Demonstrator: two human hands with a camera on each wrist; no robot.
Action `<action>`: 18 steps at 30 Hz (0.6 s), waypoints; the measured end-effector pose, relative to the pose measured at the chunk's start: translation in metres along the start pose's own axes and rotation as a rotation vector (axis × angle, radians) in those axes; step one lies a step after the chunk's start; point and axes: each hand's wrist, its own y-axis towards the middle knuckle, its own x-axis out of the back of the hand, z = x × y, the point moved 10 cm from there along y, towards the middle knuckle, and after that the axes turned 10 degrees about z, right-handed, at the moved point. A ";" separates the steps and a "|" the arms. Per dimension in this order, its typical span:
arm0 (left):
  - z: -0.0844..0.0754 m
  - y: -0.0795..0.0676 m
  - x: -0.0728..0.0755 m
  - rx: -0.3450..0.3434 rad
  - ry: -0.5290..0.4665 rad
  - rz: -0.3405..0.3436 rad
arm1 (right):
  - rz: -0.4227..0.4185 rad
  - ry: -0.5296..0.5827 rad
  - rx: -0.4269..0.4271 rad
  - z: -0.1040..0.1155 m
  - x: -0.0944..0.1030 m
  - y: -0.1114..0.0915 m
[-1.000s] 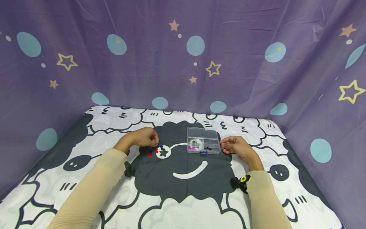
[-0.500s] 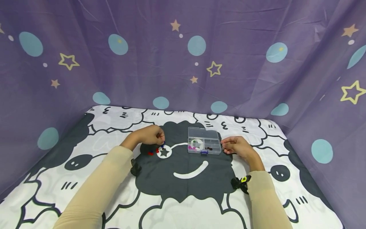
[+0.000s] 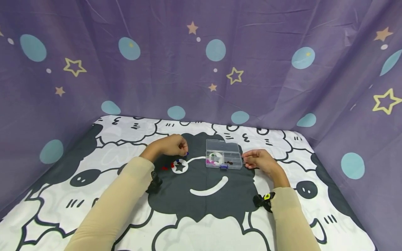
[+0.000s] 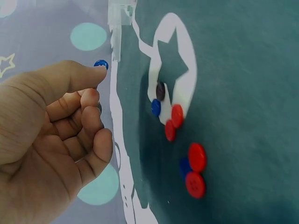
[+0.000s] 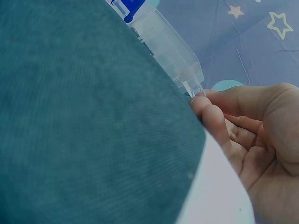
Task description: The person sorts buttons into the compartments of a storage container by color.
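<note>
While the right hand [image 3: 259, 160] pinches the right edge of the clear box [image 3: 233, 157], much as it did a second ago, the left hand [image 3: 172, 145] has moved right, away from the loose buttons, pinching one blue button [image 4: 100, 63] at its fingertips. That piece is now off the cloth [image 3: 201, 237] and nearer the box, though well short of it. The hands are apart. Red buttons [image 4: 197, 157], a dark button [image 4: 160, 91] and two more blue ones lie at left, round, flat and glossy. Thin, see-through hard plastic forms the box, its lid [image 3: 216, 144] open on the far side, with pink pieces [image 3: 209, 161] in the near left compartment. Soft printed fabric lies beneath.
</note>
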 end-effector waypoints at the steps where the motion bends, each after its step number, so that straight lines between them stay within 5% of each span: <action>1: -0.001 0.002 0.000 -0.002 0.000 0.002 | 0.000 0.000 -0.001 -0.001 0.001 0.000; 18: -0.031 0.027 0.000 -0.050 -0.004 0.008 | -0.021 -0.005 -0.010 0.000 0.000 0.001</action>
